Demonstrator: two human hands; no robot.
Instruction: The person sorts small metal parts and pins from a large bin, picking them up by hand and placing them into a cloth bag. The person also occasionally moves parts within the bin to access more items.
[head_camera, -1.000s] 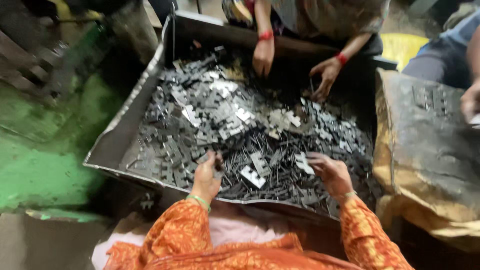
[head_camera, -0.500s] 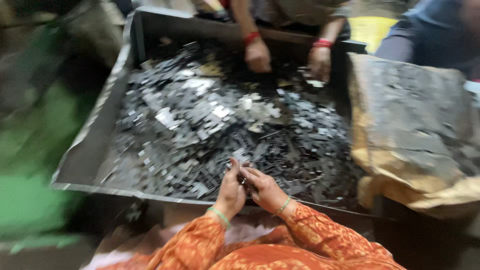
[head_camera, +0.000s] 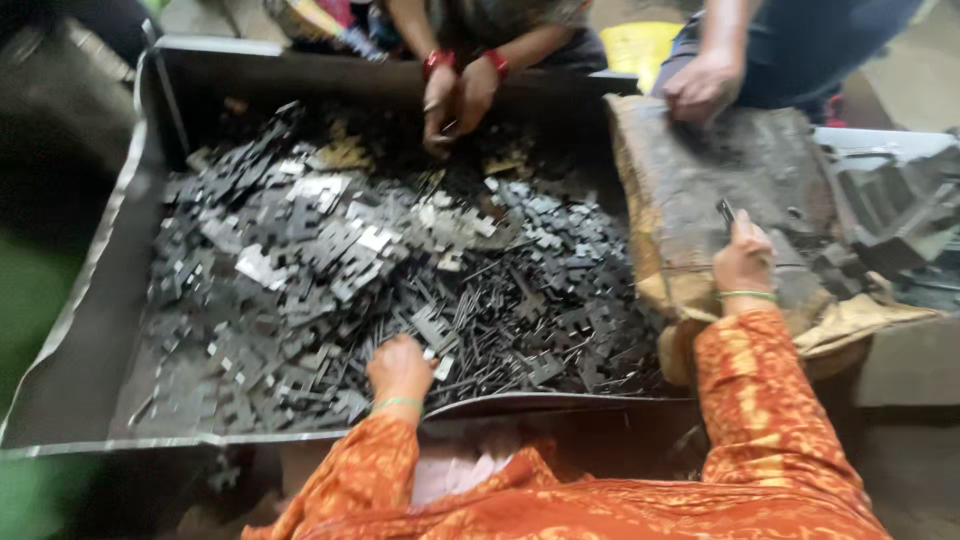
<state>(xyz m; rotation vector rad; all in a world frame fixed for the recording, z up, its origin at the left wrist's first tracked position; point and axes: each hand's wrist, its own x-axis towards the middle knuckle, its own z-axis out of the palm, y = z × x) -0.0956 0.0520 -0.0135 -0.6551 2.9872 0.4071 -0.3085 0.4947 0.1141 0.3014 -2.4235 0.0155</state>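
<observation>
left hand (head_camera: 400, 368): knuckles up, fingers curled down into the heap of small dark metal stampings (head_camera: 400, 270), right at the near edge of the tray. Cannot tell whether it has hold of any piece; fingertips are buried.
right hand (head_camera: 742, 258): lifted out of the tray, over the sack-covered block (head_camera: 720, 190) on the right. Fingers closed around a small dark flat metal piece (head_camera: 726, 212) that sticks up above the thumb.
tray (head_camera: 90, 300): big sheet-metal tray, walls flare outward. Near rim runs just under the left wrist; left wall slopes out with a bare strip of floor beside it.
stampings: fill the middle and right of the tray, thickest at centre; thin out toward the left wall and the near-left corner, so that is the open patch.
sack-covered block: butts against the tray's right edge, its left edge overhanging the parts slightly. Top face dirty, mostly bare around the right hand.
far side: another person's two hands (head_camera: 455, 100), red bangles at the wrists, held together over the far edge of the heap. Well apart from the left hand.
far right: a third person's hand (head_camera: 700, 88) rests on the block's far end, clear of the right hand.
right of block: blurred dark metal clutter (head_camera: 890, 215), detail unreadable.
</observation>
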